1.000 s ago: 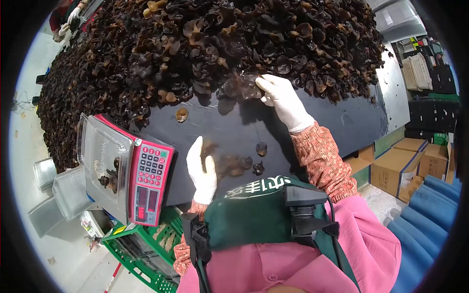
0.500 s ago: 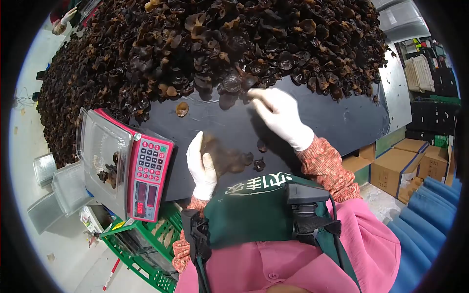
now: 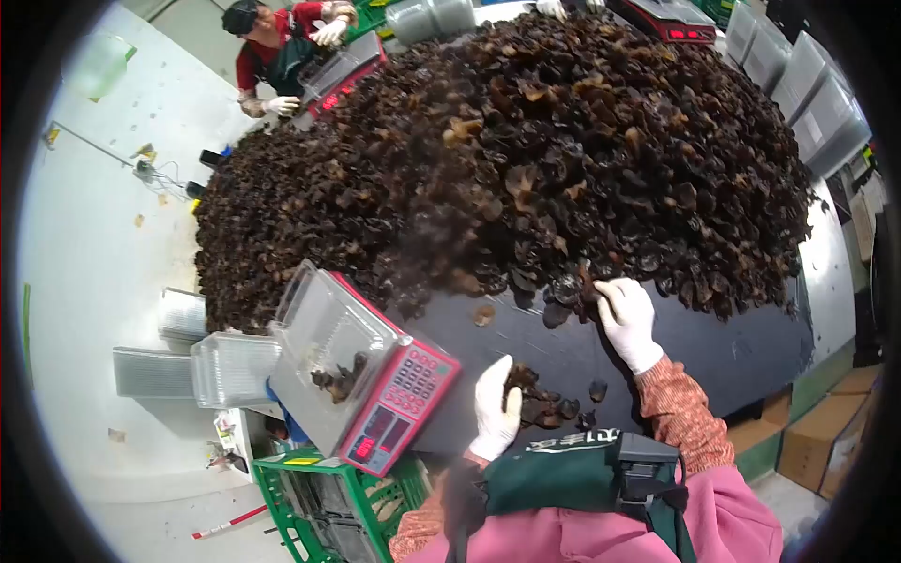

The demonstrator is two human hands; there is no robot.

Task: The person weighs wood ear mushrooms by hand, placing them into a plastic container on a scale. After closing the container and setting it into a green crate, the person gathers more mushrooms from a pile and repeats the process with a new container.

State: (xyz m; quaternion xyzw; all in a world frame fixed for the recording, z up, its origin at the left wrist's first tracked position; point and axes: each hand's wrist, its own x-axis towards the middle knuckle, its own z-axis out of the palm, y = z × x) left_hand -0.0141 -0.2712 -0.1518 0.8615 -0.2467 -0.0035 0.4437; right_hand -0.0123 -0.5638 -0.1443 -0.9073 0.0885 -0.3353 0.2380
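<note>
A dark fungus piece (image 3: 588, 281) sits right of the frame's centre, at the near edge of a broad heap (image 3: 601, 159) of the same dark brown, frilled pieces. The gloved right hand (image 3: 631, 324) has its grip closed on that piece, thumb and fingertips pinching it. Below and to the left, in the lower middle of the frame, a small cluster (image 3: 540, 403) lies just beside the gloved left hand (image 3: 495, 411), whose grip is open, thumb apart from the fingers; whether it touches the cluster I cannot tell. Two small dark scraps (image 3: 598, 388) lie right of the cluster, and a paler brown piece (image 3: 483, 315) lies alone above it, all on the black bench (image 3: 741, 342). Left of centre stands a red scale (image 3: 410, 380), bearing a clear tray (image 3: 361, 319) with a few dark pieces (image 3: 340, 377) inside. A green crate (image 3: 282, 463) is at lower left, clear containers (image 3: 235, 369) above it. Cardboard boxes (image 3: 826, 432) are at lower right. At upper left, a co-worker (image 3: 286, 66) in white gloves is beside another scale (image 3: 349, 75).
</note>
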